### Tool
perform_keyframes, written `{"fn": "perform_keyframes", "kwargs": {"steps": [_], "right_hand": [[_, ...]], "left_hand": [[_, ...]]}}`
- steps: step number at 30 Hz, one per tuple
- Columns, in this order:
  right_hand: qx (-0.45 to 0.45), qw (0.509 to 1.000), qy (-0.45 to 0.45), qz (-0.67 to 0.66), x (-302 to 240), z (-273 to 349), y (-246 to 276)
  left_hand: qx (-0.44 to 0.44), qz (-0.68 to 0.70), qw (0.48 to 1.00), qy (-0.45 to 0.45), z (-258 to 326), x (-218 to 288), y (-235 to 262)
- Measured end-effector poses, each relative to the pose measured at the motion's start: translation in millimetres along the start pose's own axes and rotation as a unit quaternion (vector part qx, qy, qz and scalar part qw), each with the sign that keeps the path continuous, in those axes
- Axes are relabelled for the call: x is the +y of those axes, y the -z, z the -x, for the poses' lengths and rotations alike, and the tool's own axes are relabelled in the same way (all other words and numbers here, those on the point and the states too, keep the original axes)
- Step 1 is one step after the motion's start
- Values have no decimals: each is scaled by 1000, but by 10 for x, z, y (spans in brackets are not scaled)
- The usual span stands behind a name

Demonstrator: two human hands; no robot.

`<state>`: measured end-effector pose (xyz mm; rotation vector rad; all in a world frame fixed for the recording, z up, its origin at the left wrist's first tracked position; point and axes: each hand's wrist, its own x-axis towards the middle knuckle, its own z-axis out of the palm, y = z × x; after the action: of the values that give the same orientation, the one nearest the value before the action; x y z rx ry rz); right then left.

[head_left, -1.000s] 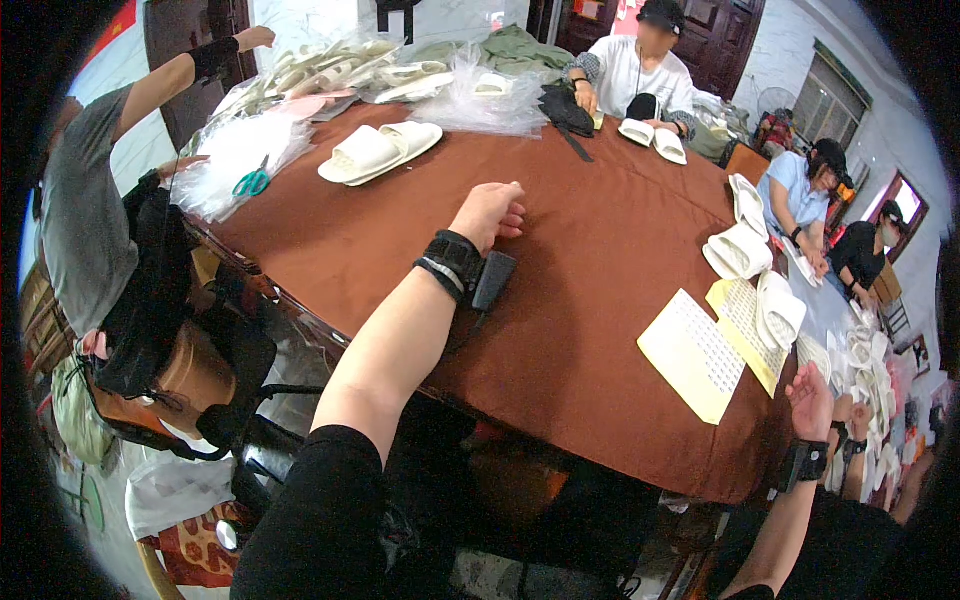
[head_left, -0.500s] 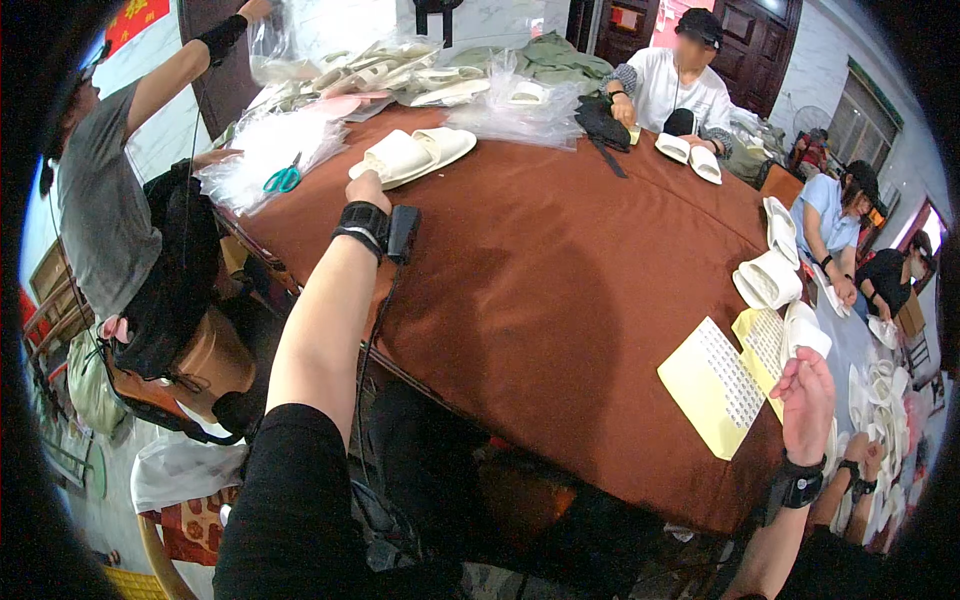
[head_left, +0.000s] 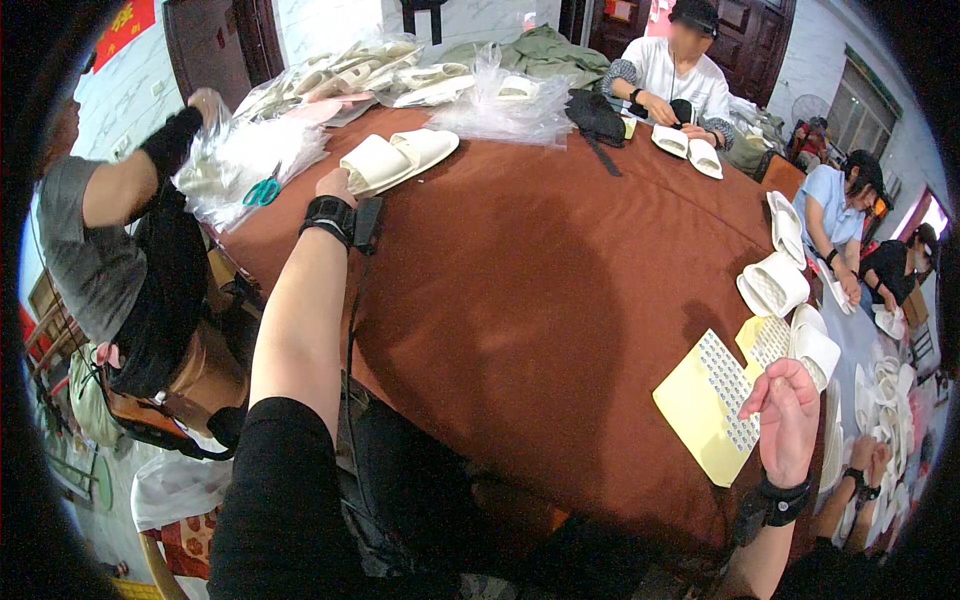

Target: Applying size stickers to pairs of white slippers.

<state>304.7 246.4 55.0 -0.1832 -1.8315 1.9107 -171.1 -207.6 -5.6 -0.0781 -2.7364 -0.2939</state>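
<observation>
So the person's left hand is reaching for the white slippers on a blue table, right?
Not quite: the table is brown, not blue. The head view shows its brown top plainly. The rest fits: the left hand is stretched out at the pair of white slippers near the far edge, though whether it touches them cannot be told.

Green-handled scissors (head_left: 262, 190) on clear bags (head_left: 240, 155) (perhaps more slippers inside), black pouch (head_left: 594, 115) across table.
</observation>
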Motion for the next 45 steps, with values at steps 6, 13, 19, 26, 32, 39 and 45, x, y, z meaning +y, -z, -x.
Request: {"fn": "perform_keyframes", "kwargs": {"steps": [6,13,19,26,32,39,45], "right_hand": [[4,999,-29,-21,218,-54,69],[-16,998,-56,6,236,-3,114],[-38,996,-74,19,255,-1,101],[-40,997,-71,0,236,20,133],[-46,996,-69,46,206,62,186],[-100,994,-36,18,115,144,195],[-132,990,-38,44,52,550,78]], "left_hand": [[-13,9,1000,-15,-146,-114,-43],[5,51,999,0,-321,-148,-94],[89,681,654,317,-564,7,-383],[-40,631,760,152,-160,161,168],[-165,724,662,96,787,616,918],[-193,757,614,113,2291,962,1383],[-194,801,556,104,3327,1131,1694]]}}
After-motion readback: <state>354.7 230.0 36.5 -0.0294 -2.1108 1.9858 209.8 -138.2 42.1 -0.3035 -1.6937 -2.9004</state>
